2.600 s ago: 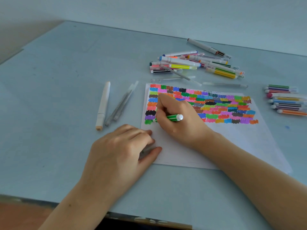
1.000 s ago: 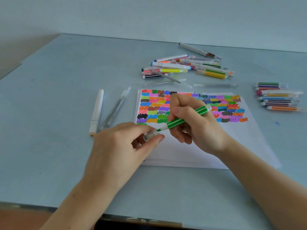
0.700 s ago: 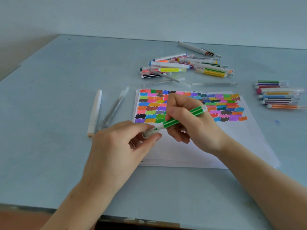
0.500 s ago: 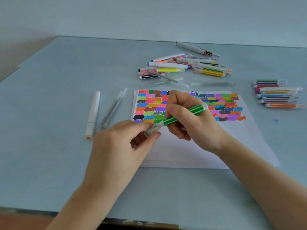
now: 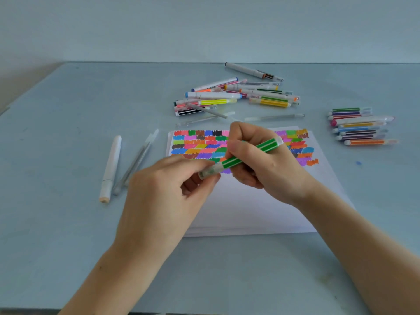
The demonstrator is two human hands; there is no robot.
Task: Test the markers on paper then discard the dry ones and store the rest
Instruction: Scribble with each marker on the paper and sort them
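Both hands meet above the paper (image 5: 250,208), which lies flat on the table (image 5: 56,223). The right hand (image 5: 261,164) grips the green marker (image 5: 250,153) by its barrel, fingers and thumb curled round it, the marker slanting up to the right. The left hand (image 5: 163,192) pinches the clear cap (image 5: 209,172) at the marker's lower end between thumb and forefinger; the cap sits over the tip, touching the barrel.

The upper part of the paper is filled with rows of coloured scribble patches (image 5: 197,144), partly hidden behind the hands.

Beyond the paper lies a loose pile of markers (image 5: 236,96), crossing one another, with a grey pen (image 5: 252,71) just behind it. Near the paper's far edge lie clear caps or thin pens; which, I cannot tell. Well to the right, a neat row of markers (image 5: 361,126) lies side by side. To the left of the paper lie a white marker (image 5: 111,168) and thin clear pens (image 5: 138,160) just beside it.
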